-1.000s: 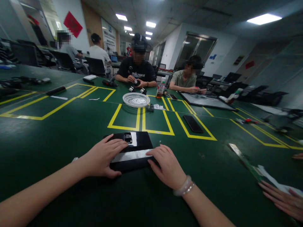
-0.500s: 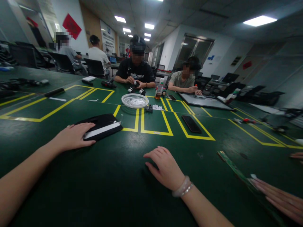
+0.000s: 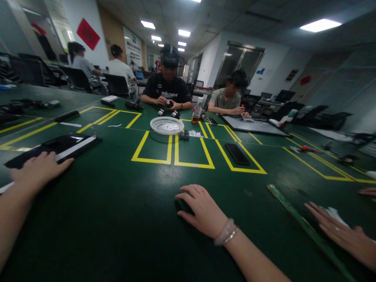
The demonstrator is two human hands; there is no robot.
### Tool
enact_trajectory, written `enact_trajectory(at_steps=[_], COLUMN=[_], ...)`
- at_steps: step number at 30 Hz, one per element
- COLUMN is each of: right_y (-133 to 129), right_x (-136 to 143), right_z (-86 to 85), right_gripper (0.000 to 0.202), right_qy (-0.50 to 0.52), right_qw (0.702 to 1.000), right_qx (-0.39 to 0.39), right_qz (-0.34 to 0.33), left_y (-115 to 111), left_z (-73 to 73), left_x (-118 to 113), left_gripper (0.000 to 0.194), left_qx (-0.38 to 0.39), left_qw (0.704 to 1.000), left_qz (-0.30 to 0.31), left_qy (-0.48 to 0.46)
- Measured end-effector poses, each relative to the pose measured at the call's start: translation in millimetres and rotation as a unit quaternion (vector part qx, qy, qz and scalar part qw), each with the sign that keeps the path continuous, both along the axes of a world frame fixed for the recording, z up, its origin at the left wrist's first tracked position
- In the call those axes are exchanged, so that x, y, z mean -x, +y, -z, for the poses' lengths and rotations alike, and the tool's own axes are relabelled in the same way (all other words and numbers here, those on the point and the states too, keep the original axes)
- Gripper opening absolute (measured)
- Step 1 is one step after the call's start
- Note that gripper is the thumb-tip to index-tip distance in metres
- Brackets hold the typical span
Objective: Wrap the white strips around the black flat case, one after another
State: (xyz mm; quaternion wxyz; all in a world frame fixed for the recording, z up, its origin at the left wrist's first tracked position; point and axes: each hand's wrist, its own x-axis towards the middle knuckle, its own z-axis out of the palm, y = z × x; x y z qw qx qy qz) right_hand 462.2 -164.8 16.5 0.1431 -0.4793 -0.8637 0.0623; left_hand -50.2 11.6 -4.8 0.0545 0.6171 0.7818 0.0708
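Observation:
On the left side of the green table (image 3: 141, 196), my left hand (image 3: 42, 170) lies palm down with its thumb spread, resting on a flat black pouch (image 3: 63, 143) that has a white strip across it. The pouch reaches beyond the fingers and partly under the hand. My right hand (image 3: 202, 211), with a pale bracelet at its wrist, rests near the middle of the table. Its fingers are slightly curved and apart, and nothing is in them.
A white basket (image 3: 167, 125), a bottle (image 3: 196, 111) and a black phone (image 3: 237, 153) stand or lie ahead. A long green strip (image 3: 305, 225) lies at right, beside another person's hand (image 3: 337, 231). Two people sit opposite, one by a grey board (image 3: 252, 125).
My left hand and the black pouch have moved left, uncovering yellow tape. My right hand has barely moved. The other person's hand at right has shifted and spread on the table.

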Motion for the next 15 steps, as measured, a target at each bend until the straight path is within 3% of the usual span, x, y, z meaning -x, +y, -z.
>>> enact_trajectory(at_steps=[2, 4, 15], right_y=[0, 0, 3], right_x=[0, 0, -4], right_z=[0.4, 0.5, 6.9], right_gripper=[0.036, 0.034, 0.039], right_qy=[-0.009, -0.015, -0.054], right_qw=[1.000, 1.000, 0.995], right_qx=[-0.001, -0.003, -0.045], right_qz=[0.001, 0.003, 0.067], left_y=[-5, -11, -15], left_z=[-5.2, -10.3, -16.8], left_x=[-4, -11, -21], left_gripper=[0.098, 0.091, 0.079], left_qx=[0.027, 0.045, -0.008], left_qw=[0.998, 0.996, 0.998], left_qz=[-0.063, -0.079, 0.027], left_qy=[0.012, 0.026, 0.064])
